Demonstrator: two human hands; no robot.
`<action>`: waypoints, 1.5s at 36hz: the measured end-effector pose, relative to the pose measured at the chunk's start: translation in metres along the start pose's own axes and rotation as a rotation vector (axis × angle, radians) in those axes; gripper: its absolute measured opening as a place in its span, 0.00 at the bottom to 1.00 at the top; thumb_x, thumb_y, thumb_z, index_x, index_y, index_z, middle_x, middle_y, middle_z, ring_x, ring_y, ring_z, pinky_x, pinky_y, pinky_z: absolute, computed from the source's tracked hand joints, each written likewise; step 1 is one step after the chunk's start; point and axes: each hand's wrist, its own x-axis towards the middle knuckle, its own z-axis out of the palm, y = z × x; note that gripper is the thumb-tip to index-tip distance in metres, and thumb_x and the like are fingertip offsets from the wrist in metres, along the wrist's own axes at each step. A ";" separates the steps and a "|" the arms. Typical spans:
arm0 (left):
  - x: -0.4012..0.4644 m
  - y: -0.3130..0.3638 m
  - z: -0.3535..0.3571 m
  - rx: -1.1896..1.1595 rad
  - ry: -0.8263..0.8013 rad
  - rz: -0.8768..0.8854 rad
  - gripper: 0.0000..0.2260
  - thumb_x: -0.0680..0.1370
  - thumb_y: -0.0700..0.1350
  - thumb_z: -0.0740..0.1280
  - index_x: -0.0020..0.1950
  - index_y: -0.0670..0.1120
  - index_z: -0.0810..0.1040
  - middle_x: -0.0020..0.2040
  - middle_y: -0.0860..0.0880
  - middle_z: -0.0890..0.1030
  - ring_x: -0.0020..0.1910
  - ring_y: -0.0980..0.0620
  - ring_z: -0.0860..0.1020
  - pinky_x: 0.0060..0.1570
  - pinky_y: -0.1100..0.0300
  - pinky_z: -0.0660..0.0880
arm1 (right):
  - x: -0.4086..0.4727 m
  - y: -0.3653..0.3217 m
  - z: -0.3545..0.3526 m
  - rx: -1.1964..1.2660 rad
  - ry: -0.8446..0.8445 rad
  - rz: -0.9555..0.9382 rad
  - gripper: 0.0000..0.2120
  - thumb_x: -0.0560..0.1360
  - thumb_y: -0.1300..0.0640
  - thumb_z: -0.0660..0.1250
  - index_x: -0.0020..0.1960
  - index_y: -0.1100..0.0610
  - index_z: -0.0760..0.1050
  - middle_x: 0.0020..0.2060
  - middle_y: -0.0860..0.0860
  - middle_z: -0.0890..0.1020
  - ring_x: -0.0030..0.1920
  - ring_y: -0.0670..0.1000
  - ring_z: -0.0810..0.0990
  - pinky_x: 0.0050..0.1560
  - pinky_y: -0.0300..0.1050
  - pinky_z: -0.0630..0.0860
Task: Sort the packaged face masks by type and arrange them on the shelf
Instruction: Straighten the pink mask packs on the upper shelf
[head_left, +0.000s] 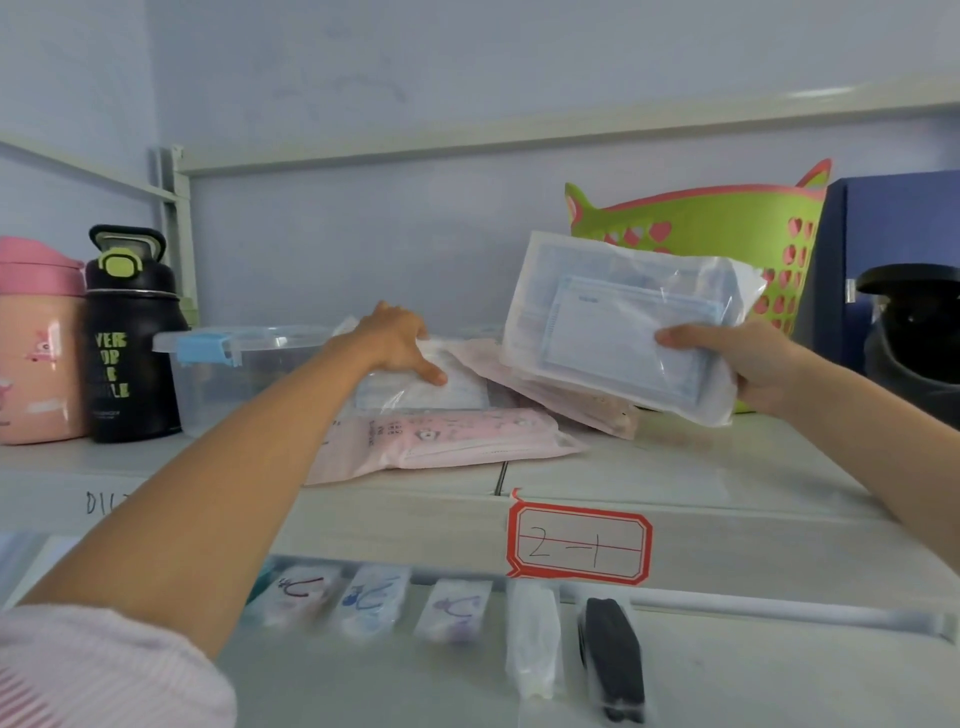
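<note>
My right hand (748, 364) grips a clear pack of blue face masks (618, 317) and holds it tilted above the shelf (675, 467). My left hand (397, 340) reaches over the shelf, its fingers resting on a white mask pack (441, 392) in a pile. A pink mask pack (457, 439) lies in front of that one, and another pale pink pack (566, 400) lies partly under the lifted blue pack. On the lower shelf stand several small mask packs in a row: three printed ones (374, 600), a white one (532, 636) and a black one (613, 657).
A clear plastic box with a blue clip (218, 358), a black bottle (130, 338) and a pink bottle (36, 343) stand at the left. A green basket (727, 228) and a dark bin (914, 332) are at the back right. A red label reading 2-1 (579, 545) marks the shelf edge.
</note>
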 end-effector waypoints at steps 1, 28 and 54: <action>0.000 0.001 -0.002 0.022 0.070 0.006 0.35 0.66 0.62 0.76 0.65 0.44 0.73 0.62 0.44 0.74 0.66 0.43 0.66 0.62 0.50 0.69 | 0.001 0.000 -0.001 0.003 0.013 -0.004 0.30 0.61 0.62 0.77 0.62 0.59 0.75 0.56 0.55 0.81 0.55 0.57 0.80 0.56 0.57 0.77; -0.019 0.064 -0.026 -0.150 0.438 0.428 0.35 0.65 0.63 0.75 0.64 0.45 0.72 0.57 0.47 0.75 0.58 0.47 0.71 0.58 0.56 0.63 | 0.000 -0.001 0.001 -0.004 -0.326 0.028 0.38 0.52 0.50 0.83 0.59 0.56 0.75 0.53 0.54 0.83 0.51 0.54 0.83 0.43 0.50 0.82; -0.019 0.085 0.005 -0.447 0.366 0.182 0.61 0.57 0.78 0.60 0.80 0.45 0.44 0.80 0.44 0.46 0.78 0.46 0.44 0.75 0.46 0.43 | -0.003 0.009 0.011 -0.099 -0.240 -0.081 0.20 0.68 0.68 0.73 0.58 0.57 0.77 0.52 0.55 0.83 0.52 0.54 0.82 0.48 0.48 0.80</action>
